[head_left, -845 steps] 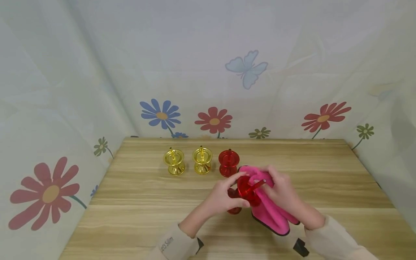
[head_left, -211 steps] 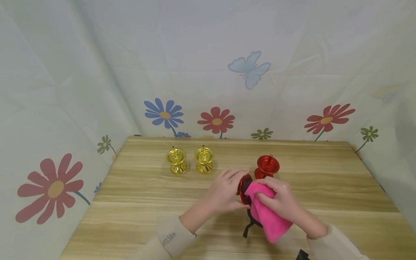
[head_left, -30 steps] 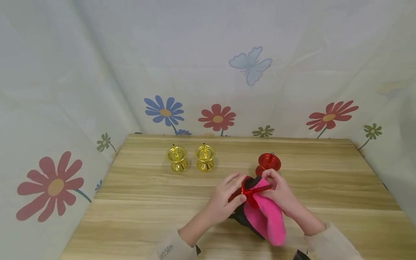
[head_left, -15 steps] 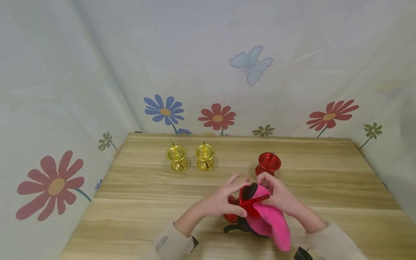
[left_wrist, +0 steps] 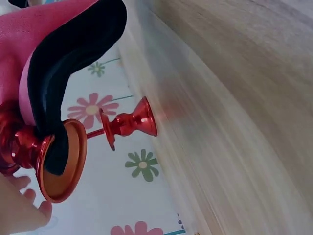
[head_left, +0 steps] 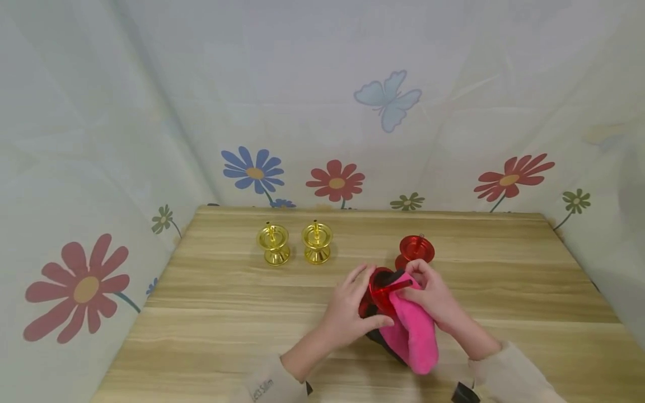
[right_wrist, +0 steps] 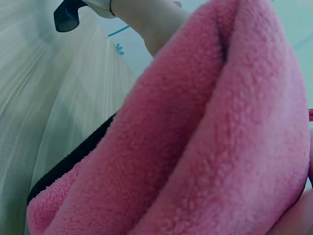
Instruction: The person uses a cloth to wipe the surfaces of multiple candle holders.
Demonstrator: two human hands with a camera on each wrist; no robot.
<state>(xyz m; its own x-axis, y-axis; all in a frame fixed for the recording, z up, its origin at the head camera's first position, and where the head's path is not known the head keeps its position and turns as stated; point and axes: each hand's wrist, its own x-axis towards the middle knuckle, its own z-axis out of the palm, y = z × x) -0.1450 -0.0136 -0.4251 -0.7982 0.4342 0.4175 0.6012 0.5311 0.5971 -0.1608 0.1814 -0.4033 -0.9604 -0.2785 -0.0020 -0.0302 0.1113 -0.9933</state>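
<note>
With directions read off the head view and the held piece as the dial's centre, a red pedestal candle holder [head_left: 377, 291] is above the wood-grain table [head_left: 216, 313], tilted so that its central tube points between two and three o'clock. The left hand [head_left: 347, 310], at eight o'clock, grips this holder, thumb below and fingers above along its near side. The right hand [head_left: 435, 299], at three o'clock, pinches a plush pink cloth [head_left: 415, 336] close to the tube. The cloth hangs in folds toward five o'clock, and its dark lining shows along the lower edge. In the left wrist view, a dark flap [left_wrist: 51, 93] of the same cloth reaches into the holder's dish; the right wrist view is mostly filled by the pink pile.

A second red candle holder [head_left: 417, 248] stands upright between one and two o'clock, just beyond the right hand's fingers. Near ten o'clock, well apart from the hands, two gold candle holders [head_left: 317, 240] stand upright side by side with a gap between them.

Behind the table hangs a pale sheet [head_left: 302, 112] printed with flowers, and a blue butterfly [head_left: 388, 101] at twelve o'clock. Cream sleeves [head_left: 514, 375] cover both forearms.
</note>
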